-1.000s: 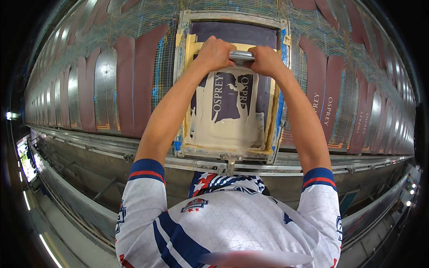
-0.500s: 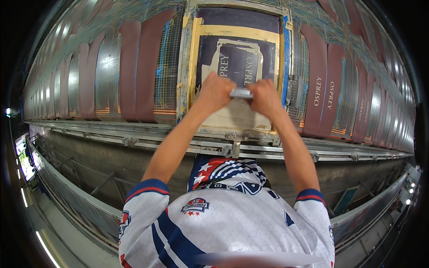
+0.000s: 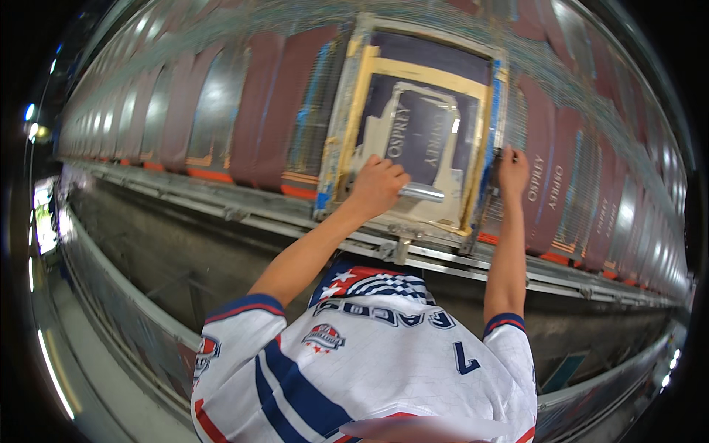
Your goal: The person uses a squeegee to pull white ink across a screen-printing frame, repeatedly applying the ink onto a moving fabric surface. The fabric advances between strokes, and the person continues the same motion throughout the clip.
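Note:
A wooden-framed printing screen (image 3: 347,118) with yellow tape and a dark mesh lies on the long table. My left hand (image 3: 377,186) is closed around the metal handle of a squeegee (image 3: 423,193) at the screen's near edge. My right hand (image 3: 511,170) grips the right side of the screen frame by its blue-taped edge. White ink is spread over the mesh around a printed shape.
Maroon fabric panels (image 3: 258,111) lie side by side along the long print table, left and right of the screen. A metal rail (image 3: 221,210) runs along the table's near edge. A dark trough and a second rail lie below it.
The squeegee came toward me from the far end of the screen to its near edge. My right hand let go of it and moved to the frame's right side.

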Motion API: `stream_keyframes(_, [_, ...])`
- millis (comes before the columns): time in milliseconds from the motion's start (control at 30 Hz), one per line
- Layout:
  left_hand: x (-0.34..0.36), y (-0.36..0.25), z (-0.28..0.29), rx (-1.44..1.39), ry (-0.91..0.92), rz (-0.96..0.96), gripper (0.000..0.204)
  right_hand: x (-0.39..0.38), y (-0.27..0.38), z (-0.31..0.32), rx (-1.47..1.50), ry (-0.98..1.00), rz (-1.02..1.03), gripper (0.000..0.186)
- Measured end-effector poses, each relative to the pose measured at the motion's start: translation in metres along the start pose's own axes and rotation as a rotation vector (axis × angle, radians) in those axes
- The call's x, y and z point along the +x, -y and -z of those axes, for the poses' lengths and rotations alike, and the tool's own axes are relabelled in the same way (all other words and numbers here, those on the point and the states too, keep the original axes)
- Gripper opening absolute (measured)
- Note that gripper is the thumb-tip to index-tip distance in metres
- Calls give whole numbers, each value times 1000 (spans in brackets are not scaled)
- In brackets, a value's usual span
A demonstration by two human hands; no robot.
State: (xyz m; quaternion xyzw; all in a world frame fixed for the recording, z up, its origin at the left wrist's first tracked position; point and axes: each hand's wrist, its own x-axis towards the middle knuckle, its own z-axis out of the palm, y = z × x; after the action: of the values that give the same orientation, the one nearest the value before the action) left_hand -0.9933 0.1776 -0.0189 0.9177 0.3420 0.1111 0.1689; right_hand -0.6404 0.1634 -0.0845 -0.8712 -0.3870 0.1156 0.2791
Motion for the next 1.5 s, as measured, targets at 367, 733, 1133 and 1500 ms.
stream_keyframes(367, [-42, 91, 45, -39, -54, 5, 23, -44, 110, -41, 189, 26, -77, 33])
stream_keyframes(733, [-122, 207, 91, -73, -68, 26, 14, -109, 203, -157, 422, -167, 15, 34])
stream_keyframes(1133, [-101, 251, 96, -19, 176, -75, 21, -100, 197, -174, 269, 39, -72, 31])
stream_keyframes(1500, [64, 337, 117, -80, 131, 14, 27, -43, 314, -133, 235, 403, 364, 40])
